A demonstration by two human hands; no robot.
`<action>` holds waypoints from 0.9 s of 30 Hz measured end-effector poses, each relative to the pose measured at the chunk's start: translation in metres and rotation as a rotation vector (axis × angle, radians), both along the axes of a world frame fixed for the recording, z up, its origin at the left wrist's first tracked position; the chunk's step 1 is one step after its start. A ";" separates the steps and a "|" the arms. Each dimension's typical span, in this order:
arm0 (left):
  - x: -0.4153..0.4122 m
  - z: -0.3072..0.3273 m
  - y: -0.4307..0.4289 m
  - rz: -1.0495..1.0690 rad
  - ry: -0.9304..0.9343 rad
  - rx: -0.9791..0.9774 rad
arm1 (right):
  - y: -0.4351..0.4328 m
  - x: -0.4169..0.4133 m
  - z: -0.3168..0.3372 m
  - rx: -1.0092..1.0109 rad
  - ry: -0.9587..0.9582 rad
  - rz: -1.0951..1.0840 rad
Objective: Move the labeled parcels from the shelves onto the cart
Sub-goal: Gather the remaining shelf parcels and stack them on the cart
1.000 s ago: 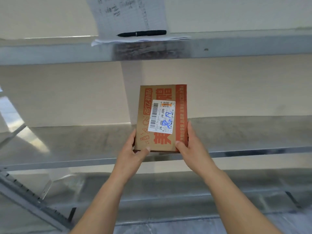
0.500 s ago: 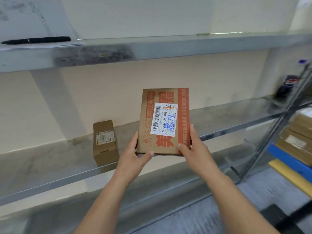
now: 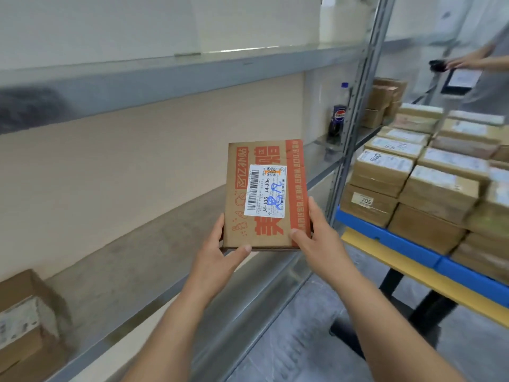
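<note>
**Parcel** [image 3: 265, 199]: flat brown cardboard, orange print, white label [image 3: 259, 186] w/ barcode, "J4-J06", blue pen scrawl. Upright in mid-air, face to camera. In front of shelf [image 3: 154, 244], off its surface. Left of cart [image 3: 385, 235], not touching it.

**L hand** [image 3: 220, 255]: curled round parcel's lower-left corner. Thumb across front face near bottom edge; fingers behind, hidden.

**R hand** [image 3: 316, 241]: curled round lower-right edge. Thumb on orange side strip; fingers behind, mostly hidden. Both forearms bare, reaching up from bottom of frame.

**Shelf:** grey metal, running lower left to mid right, beige wall behind.
- Box [image 3: 24, 321] at far-left end, brown w/ white label, blurred.
- Bottle [image 3: 338, 114], dark cola w/ blue cap, upright at far-right end, just beside post [image 3: 355, 106].
- Upper shelf [image 3: 165, 75] above, grey.

**Post:** perforated metal upright, right of parcel, between shelf and cart.

**Cart:** right side, blue deck over yellow edge, black frame under. Loaded w/ boxes [image 3: 440, 188], brown, white labels on top, stacked in rows; one marked "705".

**Far boxes** [image 3: 385, 100]: brown, stacked beyond post; blurred.

**Top right:** another person's hand [image 3: 462, 62] on a small dark object, above a dark-framed tablet or board; cannot tell which.

**Floor** [image 3: 303, 340]: grey.
</note>
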State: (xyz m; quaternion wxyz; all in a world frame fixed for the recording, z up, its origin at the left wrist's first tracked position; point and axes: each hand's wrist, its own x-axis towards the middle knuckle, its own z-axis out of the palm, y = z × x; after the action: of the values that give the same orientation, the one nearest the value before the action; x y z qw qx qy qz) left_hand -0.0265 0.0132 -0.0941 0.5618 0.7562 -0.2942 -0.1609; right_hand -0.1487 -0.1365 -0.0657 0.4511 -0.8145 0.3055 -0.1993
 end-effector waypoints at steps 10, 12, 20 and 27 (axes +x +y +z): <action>0.059 0.023 -0.124 -0.268 -0.012 -0.081 | -0.088 0.024 0.020 0.011 -0.061 -0.320; 0.071 0.026 -0.145 -0.309 0.004 -0.079 | -0.102 0.029 0.024 0.026 -0.075 -0.376; 0.083 0.041 -0.232 -0.477 -0.052 -0.118 | -0.161 0.029 0.035 -0.024 -0.119 -0.498; 0.085 0.041 -0.323 -0.553 -0.053 -0.108 | -0.233 0.021 0.037 -0.014 -0.160 -0.570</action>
State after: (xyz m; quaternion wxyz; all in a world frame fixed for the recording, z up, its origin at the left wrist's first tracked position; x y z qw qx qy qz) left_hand 0.0587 -0.3102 -0.0530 0.5280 0.6202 -0.5122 -0.2724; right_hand -0.1281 -0.3697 -0.0288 0.3940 -0.6805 0.4843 -0.3836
